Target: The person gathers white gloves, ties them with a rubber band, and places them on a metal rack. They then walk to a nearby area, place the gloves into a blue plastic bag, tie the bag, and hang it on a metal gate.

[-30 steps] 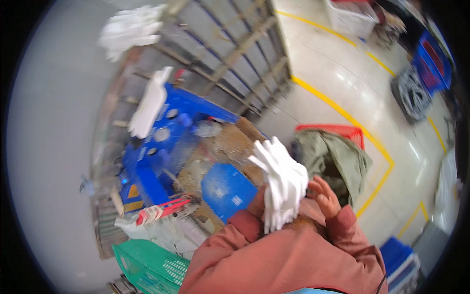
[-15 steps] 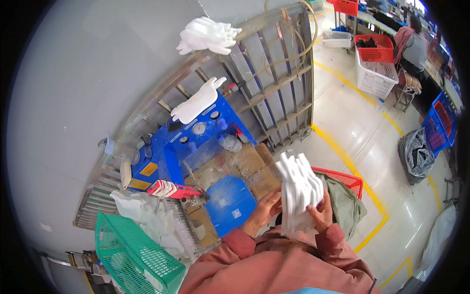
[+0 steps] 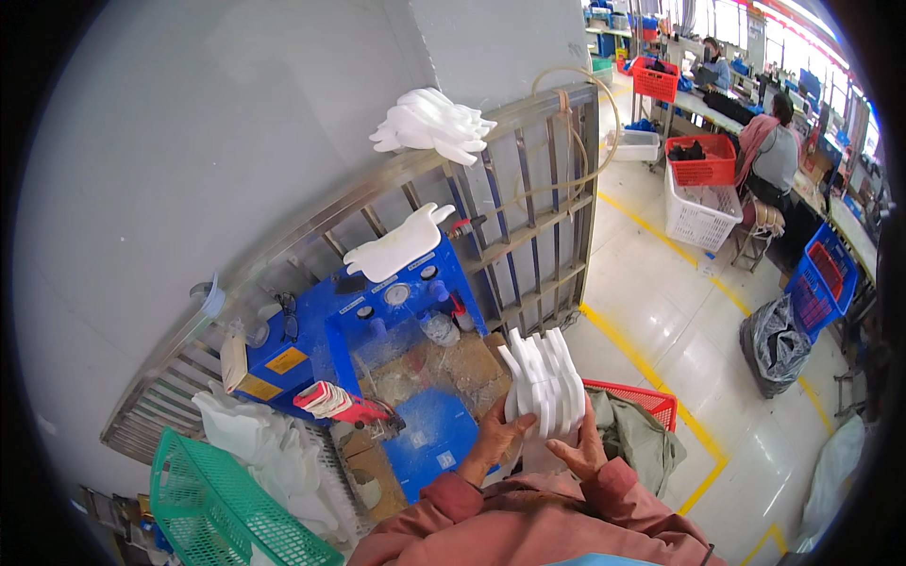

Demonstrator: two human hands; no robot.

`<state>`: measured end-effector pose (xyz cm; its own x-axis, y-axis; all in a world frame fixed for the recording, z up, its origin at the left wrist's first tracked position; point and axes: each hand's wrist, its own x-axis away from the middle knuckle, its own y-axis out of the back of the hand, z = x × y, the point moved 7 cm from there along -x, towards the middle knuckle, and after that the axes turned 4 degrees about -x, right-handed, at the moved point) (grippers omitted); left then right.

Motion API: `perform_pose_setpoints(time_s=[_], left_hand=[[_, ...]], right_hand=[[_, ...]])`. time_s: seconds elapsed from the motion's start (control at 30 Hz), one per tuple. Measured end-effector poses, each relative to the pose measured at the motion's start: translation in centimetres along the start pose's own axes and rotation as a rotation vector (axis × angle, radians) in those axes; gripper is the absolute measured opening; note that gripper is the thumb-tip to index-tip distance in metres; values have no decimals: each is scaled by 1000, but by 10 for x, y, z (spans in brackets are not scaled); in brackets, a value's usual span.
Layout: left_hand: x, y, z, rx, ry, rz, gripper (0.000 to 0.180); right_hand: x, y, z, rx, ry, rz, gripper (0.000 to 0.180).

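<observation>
Both hands, left hand (image 3: pixel 493 441) and right hand (image 3: pixel 578 451), are pressed around a stack of white gloves (image 3: pixel 545 382), near the blue machine (image 3: pixel 377 321). Best to squeeze evenly, keep the fingers lined up.

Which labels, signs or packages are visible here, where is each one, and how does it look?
Yellow label: on the blue machine, left side, a slanted rectangle.
White label: on the blue panel near the left hand, small rectangle.
Packages, signs, screens: none clear enough to tell.
</observation>
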<state>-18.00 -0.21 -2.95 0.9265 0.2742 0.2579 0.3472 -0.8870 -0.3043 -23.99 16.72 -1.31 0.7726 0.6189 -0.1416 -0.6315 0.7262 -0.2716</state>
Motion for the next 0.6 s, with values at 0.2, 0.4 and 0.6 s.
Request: perform_pose_setpoints(time_s=[0.2, 0.4, 0.6], left_hand=[[-25, 4, -47, -30, -179, -47, 58], [-30, -12, -123, 201, -284, -93, 72], [-37, -23, -211, 98, -534, -286, 72]], right_hand=[[-50, -10, 38, 147, 47, 4, 104], [-125, -21, 105, 171, 148, 161, 87], [-212, -49, 176, 168, 273, 440, 79]])
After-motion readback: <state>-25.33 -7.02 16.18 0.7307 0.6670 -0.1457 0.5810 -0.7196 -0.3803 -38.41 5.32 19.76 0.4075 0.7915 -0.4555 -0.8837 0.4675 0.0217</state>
